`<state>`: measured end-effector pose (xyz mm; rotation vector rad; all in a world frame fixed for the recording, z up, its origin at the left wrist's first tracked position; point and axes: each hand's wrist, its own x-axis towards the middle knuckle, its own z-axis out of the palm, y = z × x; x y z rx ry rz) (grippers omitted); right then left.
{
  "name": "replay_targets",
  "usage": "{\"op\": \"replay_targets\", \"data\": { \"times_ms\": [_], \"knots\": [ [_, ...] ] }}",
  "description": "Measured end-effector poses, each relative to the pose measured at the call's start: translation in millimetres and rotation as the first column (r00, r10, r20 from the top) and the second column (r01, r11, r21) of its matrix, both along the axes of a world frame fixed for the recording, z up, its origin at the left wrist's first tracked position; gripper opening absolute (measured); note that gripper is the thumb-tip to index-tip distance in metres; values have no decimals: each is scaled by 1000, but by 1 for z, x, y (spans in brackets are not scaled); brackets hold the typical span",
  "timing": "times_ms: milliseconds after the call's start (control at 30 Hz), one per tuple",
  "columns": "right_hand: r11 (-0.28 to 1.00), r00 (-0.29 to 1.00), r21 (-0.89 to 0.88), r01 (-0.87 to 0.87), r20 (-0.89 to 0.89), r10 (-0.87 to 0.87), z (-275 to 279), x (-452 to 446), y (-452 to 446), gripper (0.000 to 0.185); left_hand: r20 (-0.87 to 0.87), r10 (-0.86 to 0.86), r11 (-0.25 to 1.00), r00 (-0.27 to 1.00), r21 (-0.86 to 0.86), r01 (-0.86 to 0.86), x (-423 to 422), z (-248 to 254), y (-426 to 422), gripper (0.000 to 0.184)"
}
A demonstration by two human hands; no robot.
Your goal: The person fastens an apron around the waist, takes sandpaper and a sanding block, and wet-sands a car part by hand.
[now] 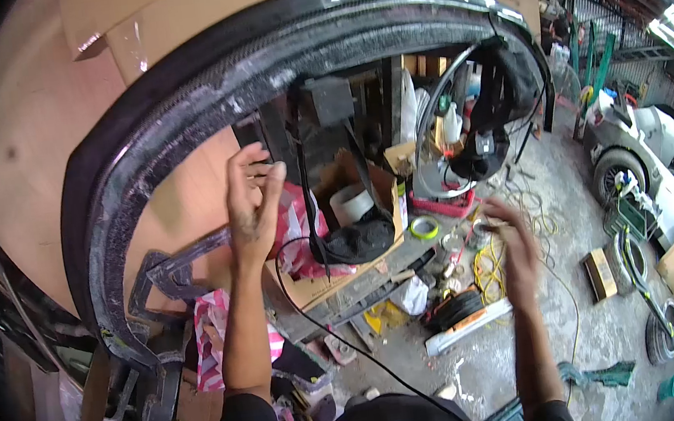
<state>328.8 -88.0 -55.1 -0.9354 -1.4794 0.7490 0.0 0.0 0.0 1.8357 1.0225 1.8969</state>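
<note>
A large curved black part [200,101] with a rough grey inner face arches across the upper view. My left hand [254,193] is raised inside the arch, apart from it, with fingers partly bent and nothing held. To the right, my right hand [511,245] hangs over the floor, blurred by motion; its fingers are too smeared to read. Between the hands, a black device with straps [357,240] hangs in front of a cardboard box [321,291] holding a white roll [351,203]. A black cable [352,346] runs down toward my body.
A green tape roll [424,227], a red tray [444,204] and a coiled yellow cord [489,272] lie beyond my hands. At the right stand a white car body [638,151] and a small box [600,275]. Pink striped bags [212,341] are beside my left arm.
</note>
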Motion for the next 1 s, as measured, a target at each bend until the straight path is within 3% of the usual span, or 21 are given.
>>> {"op": "replay_targets", "data": {
  "times_ms": [133, 233, 300, 333, 367, 433, 500, 567, 633, 733, 767, 833, 1000],
  "knots": [
    [989, 986, 15, -150, -77, 151, -20, -39, 64, 44, 97, -189, 979, 977, -56, 195, 15, 10, 33, 36],
    [971, 987, 185, -154, -9, 159, 1, -74, 120, 52, 184, -257, 963, 949, -34, 268, 27, 7, 50, 32],
    [953, 961, 229, -197, -149, 234, 32, -98, 144, 56, 299, -226, 961, 927, -85, 261, 36, 14, 49, 25],
    [952, 973, 243, -188, -88, 214, 36, -105, 171, 59, 316, -247, 959, 916, -56, 278, 38, 12, 52, 22],
    [950, 952, 202, -236, -147, 268, 45, -112, 183, 47, 327, -273, 955, 905, -22, 296, 38, 13, 56, 19],
    [861, 859, 73, -503, -72, 507, 56, -111, 204, 29, 385, -296, 945, 874, -14, 326, 39, 17, 54, 17],
    [837, 826, 125, -533, -137, 547, 61, -116, 205, 20, 479, -222, 957, 849, -59, 284, 45, 27, 47, 18],
    [870, 844, 87, -485, -214, 492, 64, -109, 208, 25, 483, -166, 965, 860, -99, 242, 45, 35, 44, 17],
    [928, 900, 181, -326, -241, 363, 73, -110, 203, 27, 436, 33, 987, 900, -156, 39, 54, 47, 32, 17],
    [902, 870, 285, -323, -286, 402, 87, -107, 206, 29, 331, 150, 989, 932, -70, -134, 38, 45, 38, 16],
    [902, 890, 324, -285, -259, 375, 97, -102, 199, 29, 331, 50, 996, 942, -81, -25, 34, 49, 33, 14],
    [872, 860, 357, -335, -262, 438, 118, -89, 171, 30, 266, 116, 993, 957, -20, -115, 36, 53, 23, 12],
    [838, 824, 359, -411, -247, 510, 127, -57, 139, 25, 196, 76, 996, 978, -52, -67, 68, 79, -29, 11]
  ]
}}
